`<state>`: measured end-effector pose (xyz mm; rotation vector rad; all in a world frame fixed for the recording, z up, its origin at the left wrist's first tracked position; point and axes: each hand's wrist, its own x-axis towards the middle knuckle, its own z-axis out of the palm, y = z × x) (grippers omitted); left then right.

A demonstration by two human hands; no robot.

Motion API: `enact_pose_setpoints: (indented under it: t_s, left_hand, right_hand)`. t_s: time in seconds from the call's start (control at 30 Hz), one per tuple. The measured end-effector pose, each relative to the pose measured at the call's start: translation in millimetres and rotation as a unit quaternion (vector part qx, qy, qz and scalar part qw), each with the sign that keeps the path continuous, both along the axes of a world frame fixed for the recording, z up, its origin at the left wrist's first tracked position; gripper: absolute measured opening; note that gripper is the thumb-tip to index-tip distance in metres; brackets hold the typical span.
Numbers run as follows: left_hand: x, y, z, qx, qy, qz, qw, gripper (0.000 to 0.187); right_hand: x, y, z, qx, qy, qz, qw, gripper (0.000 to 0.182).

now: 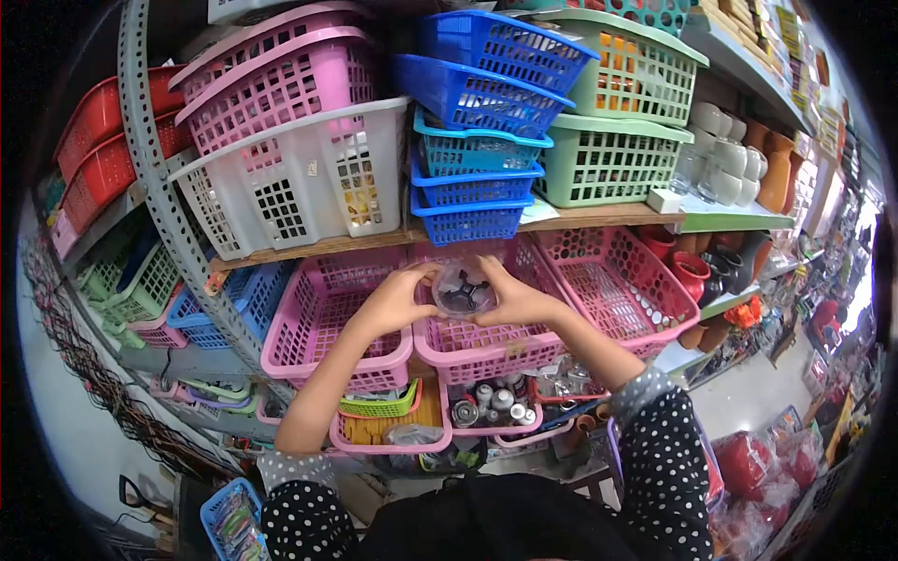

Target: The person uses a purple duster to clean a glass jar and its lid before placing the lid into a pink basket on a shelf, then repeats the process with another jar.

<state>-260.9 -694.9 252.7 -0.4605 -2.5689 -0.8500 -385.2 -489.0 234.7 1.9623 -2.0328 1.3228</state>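
Between my two hands is a round clear plastic container (465, 290) with a dark, spoked piece showing in it; its exact kind I cannot make out. My left hand (402, 294) grips its left side, with the thumb on the near edge. Around the right side curl the fingers and thumb of my right hand (508, 297). The container is held over the middle pink basket (510, 355), in front of the shelf's wooden edge. To the left of it sits another pink basket (339, 372), and to the right a third pink basket (625, 280) holding small pale round pieces.
Overhead, a wooden shelf (599, 217) carries a white basket (309, 182), stacked blue baskets (482, 136) and green baskets (613, 159). A perforated metal post (154, 159) rises at left. Below are trays with small bottles (500, 402). White mugs (734, 168) stand at right.
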Motion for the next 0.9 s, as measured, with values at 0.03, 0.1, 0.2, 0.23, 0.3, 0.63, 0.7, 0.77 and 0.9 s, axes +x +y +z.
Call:
enact_pose_setpoints:
  t_s: [0.03,0.1,0.2,0.23,0.3,0.63,0.7,0.77,0.9]
  left_hand:
    - [-10.3,-6.9,-5.1,-0.031,-0.033,0.021,0.999,0.07]
    - [-37.4,-28.4,-31.8,-0.106,-0.025,0.049,0.993,0.064]
    - [-68.9,-37.1,-45.9,-0.163,-0.174,0.016,0.971,0.056]
    - [-80.1,-39.4,-57.0,-0.19,-0.201,0.019,0.961,0.052]
    - [-97.4,-36.1,-79.9,-0.241,-0.254,0.019,0.937,0.043]
    - [-105.1,-9.1,-117.3,-0.398,-0.388,0.026,0.831,0.023]
    - [-107.8,-11.0,-129.0,-0.43,-0.39,0.048,0.813,0.029]
    - [-100.6,4.5,-112.4,-0.439,-0.384,0.047,0.811,0.031]
    - [-94.8,27.5,-91.6,-0.48,-0.408,0.066,0.774,0.035]
  right_hand:
    - [-15.5,-10.1,-2.2,0.078,-0.003,-0.001,0.997,0.096]
    - [-40.3,-29.5,-17.9,0.126,-0.098,0.071,0.985,0.088]
    - [-59.6,-53.6,-34.3,0.307,-0.102,0.108,0.94,0.067]
    - [-69.6,-61.5,-52.6,0.314,-0.1,0.107,0.938,0.059]
    - [-88.5,-82.0,-90.0,0.379,-0.061,0.084,0.92,0.056]
    - [-89.6,-104.2,-143.0,0.415,0.115,-0.008,0.903,0.095]
    - [-95.7,-104.6,-160.9,0.367,0.01,-0.057,0.929,0.121]
    - [-101.7,-105.2,-164.6,0.362,0.03,-0.055,0.93,0.126]
    - [-111.7,-108.3,-183.9,0.341,0.072,-0.037,0.937,0.131]
